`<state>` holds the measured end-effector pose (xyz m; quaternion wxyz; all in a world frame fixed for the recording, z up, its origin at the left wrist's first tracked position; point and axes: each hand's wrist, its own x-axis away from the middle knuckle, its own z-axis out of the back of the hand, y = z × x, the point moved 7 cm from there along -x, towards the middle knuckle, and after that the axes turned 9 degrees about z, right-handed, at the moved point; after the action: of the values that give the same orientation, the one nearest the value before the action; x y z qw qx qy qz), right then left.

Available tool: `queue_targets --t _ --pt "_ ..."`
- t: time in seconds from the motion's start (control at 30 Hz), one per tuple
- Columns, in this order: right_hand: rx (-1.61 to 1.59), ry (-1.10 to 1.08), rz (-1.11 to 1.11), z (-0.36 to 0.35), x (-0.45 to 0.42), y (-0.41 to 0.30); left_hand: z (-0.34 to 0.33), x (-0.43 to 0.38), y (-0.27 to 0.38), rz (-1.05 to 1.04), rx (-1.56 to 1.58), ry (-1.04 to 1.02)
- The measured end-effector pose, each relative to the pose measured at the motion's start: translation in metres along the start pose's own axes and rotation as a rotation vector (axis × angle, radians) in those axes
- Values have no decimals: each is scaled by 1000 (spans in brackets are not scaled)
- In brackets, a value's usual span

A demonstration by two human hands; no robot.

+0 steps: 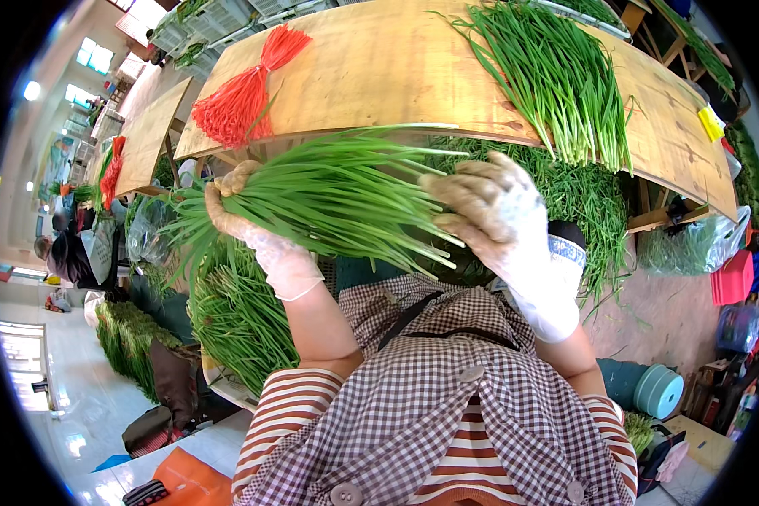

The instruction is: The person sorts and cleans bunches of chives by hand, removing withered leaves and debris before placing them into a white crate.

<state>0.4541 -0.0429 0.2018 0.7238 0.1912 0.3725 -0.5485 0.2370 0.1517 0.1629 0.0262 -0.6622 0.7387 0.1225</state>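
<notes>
My left hand (243, 199), in a stained glove, grips a fanned bunch of long green leafy stalks (335, 196), like garlic chives, near its leaf ends. The pale stalk ends point right. My right hand (490, 199), also gloved, is beside those ends with its fingers curled; whether it pinches a stalk cannot be told. Beyond, on the wooden table (379, 69), lies a pile of the same greens (556, 82) at the right. A tied bundle of red strings (246, 95) lies at the table's left.
At my left stands a crate heaped with greens (243, 316). Loose leaves (591, 215) cover the floor under the table. A teal cylindrical stool (658, 391) and red plastic stools (732, 280) stand at the right. Stacked crates (205, 28) are behind the table; people sit far left.
</notes>
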Motion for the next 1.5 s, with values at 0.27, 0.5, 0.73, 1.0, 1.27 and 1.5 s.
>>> queue_targets --t 0.27,0.5,0.73,1.0,1.27,1.5 --pt "-101 66 0 -25 13 22 -11 10 -9 -34 -120 171" --pt "-132 249 -536 11 52 80 -12 16 -3 -72 -227 277" --pt "-352 -49 -309 -41 18 28 -26 26 -22 -100 -385 308" --pt "-1128 -7 -930 -70 50 39 -27 27 -22 -83 -416 325" --pt "-227 -169 -235 -37 36 22 -15 21 -15 -115 -439 343" --pt "176 -416 -730 -13 126 97 -25 17 0 -101 -271 359"
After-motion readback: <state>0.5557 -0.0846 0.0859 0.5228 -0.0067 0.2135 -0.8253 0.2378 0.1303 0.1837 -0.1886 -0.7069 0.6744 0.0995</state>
